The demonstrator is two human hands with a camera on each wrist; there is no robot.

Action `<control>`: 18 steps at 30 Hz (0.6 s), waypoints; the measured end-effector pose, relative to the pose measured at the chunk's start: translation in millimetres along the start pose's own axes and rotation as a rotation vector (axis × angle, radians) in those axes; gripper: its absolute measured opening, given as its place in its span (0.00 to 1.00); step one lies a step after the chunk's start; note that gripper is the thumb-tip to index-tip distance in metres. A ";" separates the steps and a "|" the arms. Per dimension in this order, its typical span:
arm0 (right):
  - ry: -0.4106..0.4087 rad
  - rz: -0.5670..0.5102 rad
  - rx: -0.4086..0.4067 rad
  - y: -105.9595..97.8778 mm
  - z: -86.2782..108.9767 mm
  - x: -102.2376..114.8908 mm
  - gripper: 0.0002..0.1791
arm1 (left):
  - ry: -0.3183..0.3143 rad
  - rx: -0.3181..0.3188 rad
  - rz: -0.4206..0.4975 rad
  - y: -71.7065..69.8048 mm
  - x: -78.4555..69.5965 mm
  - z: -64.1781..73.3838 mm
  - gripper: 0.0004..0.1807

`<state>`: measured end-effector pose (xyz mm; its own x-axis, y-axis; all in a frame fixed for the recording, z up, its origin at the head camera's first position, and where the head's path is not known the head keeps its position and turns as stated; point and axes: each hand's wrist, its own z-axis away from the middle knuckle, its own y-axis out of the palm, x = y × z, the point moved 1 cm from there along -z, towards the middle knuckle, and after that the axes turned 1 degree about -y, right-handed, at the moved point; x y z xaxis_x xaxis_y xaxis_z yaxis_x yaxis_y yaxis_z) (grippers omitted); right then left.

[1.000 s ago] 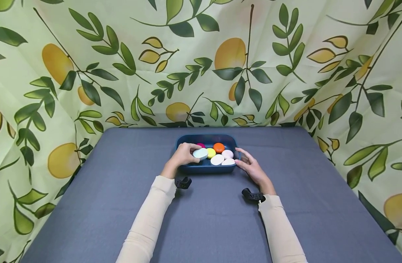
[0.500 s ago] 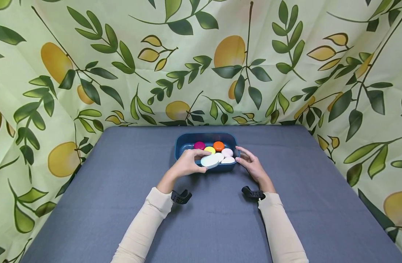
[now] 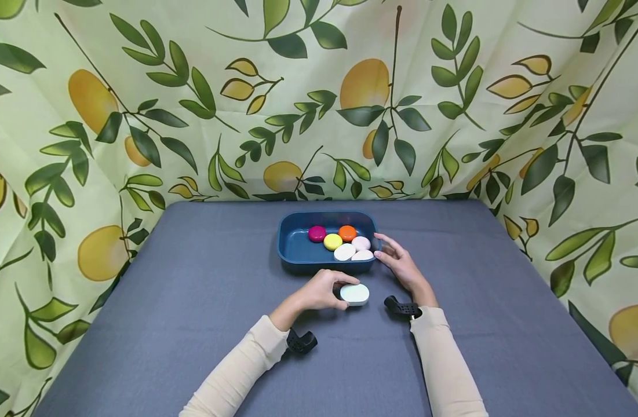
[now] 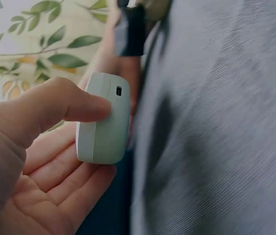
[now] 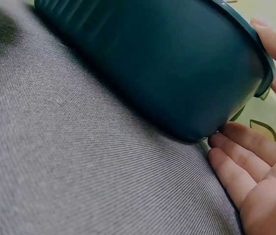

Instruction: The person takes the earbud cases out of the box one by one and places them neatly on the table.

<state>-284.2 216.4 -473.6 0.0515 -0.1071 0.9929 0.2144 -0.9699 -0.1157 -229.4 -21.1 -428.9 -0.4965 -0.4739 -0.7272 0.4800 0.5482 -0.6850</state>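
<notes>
My left hand (image 3: 323, 292) pinches a pale mint oval earbud case (image 3: 354, 295) between thumb and fingers, just in front of the bin. In the left wrist view, a small charging port and a lid seam show on the earbud case (image 4: 109, 120), with the thumb laid over one side. Behind it stands a dark blue bin (image 3: 298, 249). My right hand (image 3: 400, 265) is at the bin's right end; its fairly straight fingers touch the rim and lower corner, as the right wrist view shows on the bin (image 5: 177, 63).
Inside the bin lie several rounded pieces: magenta (image 3: 316, 234), yellow (image 3: 332, 242), orange (image 3: 347, 233), and white or pale pink ones (image 3: 345, 252) at the right. Grey cloth (image 3: 167, 307) covers the table, and a leaf-patterned curtain (image 3: 308, 127) hangs behind and at the sides.
The left hand has lifted the earbud case out of the bin and brought it over the front rim, toward me and to the right. The right hand has stayed at the bin's end.
</notes>
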 end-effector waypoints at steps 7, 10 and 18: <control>0.013 -0.009 0.005 0.4 1.0 2.7 0.31 | 0.000 0.064 -0.046 17.0 0.7 -5.5 0.25; 0.021 -0.004 0.007 0.0 0.8 3.2 0.31 | -0.010 0.073 -0.045 20.8 -0.7 -6.8 0.25; 0.028 -0.009 0.001 0.2 0.1 1.7 0.31 | -0.033 0.075 -0.027 25.8 -3.0 -5.9 0.26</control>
<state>-283.9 216.0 -471.9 0.0222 -0.1045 0.9943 0.2155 -0.9706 -0.1068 -219.7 -1.5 -444.2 -0.4860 -0.5111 -0.7089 0.5201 0.4827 -0.7046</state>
